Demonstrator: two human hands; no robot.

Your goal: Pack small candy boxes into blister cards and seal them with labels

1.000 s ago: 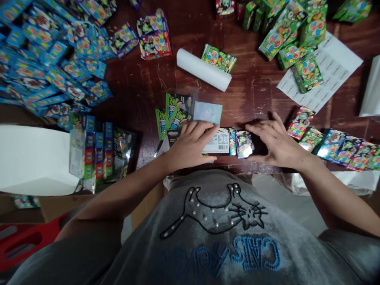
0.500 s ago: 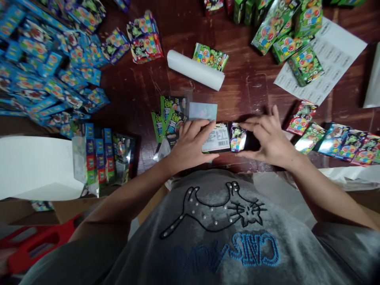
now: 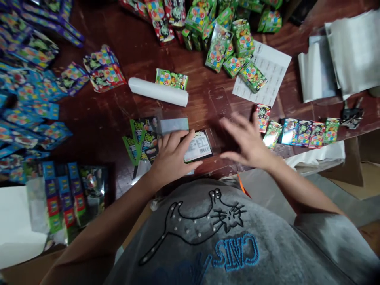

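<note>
My left hand (image 3: pixel 175 158) rests on a flat clear plastic bag, its thumb and fingers at the sides of the bag. A black-edged card with a white barcode label (image 3: pixel 198 147) shows through the plastic. My right hand (image 3: pixel 247 141) is held apart to the right, fingers spread, slightly blurred, with nothing in it. Nearest to it are a small red box (image 3: pixel 262 117) and a green box (image 3: pixel 272 133). Black-and-green packets (image 3: pixel 147 140) lie left of my left hand, beside a pale sheet (image 3: pixel 175 126).
A white roll (image 3: pixel 158 93) lies ahead, against a green box (image 3: pixel 172 78). Green boxes (image 3: pixel 218 47) sit by a label sheet (image 3: pixel 274 65). Blue boxes (image 3: pixel 32 111) crowd the left. More small boxes (image 3: pixel 304 132) form a row at right, near keys (image 3: pixel 352 114) and plastic bags (image 3: pixel 317 69).
My right hand has drawn away from the purple box with fingers spread, and that box no longer shows between my hands. My left hand stays at the bag. The view has shifted right.
</note>
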